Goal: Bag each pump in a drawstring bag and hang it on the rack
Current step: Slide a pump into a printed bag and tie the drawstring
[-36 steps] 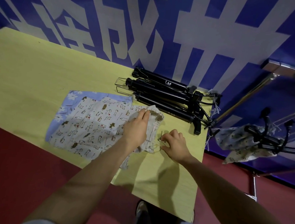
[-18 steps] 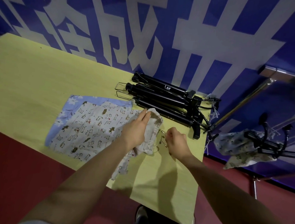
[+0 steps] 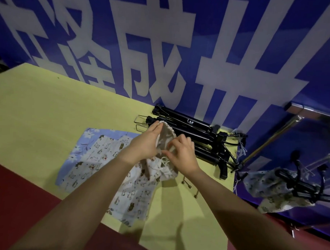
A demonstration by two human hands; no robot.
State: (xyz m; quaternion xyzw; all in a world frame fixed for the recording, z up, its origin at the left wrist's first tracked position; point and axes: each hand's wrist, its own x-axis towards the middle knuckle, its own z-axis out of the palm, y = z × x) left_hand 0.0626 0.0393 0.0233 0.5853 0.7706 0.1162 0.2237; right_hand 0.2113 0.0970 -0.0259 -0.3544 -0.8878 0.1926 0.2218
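Note:
Both hands hold a white drawstring bag [image 3: 137,188] printed with small animals, lifted off the yellow table [image 3: 37,119]. My left hand [image 3: 146,143] grips the left side of its gathered mouth; my right hand [image 3: 183,154] pinches the other side, with the white cord just below it. Three black pumps [image 3: 196,135] lie side by side behind the hands, against the wall. On the rack [image 3: 269,142] at the right hangs a bagged pump [image 3: 282,186], its black handle and hose sticking out.
More flat bags, one white and one blue floral [image 3: 88,140], lie on the table to the left. A small metal hook [image 3: 188,184] rests on the table under my right wrist. The blue banner wall stands right behind the pumps. Red floor lies below the table's front edge.
Both hands have raised the bag off the table and brought its mouth up toward the pumps. My right hand moved from the metal hook to the bag's opening.

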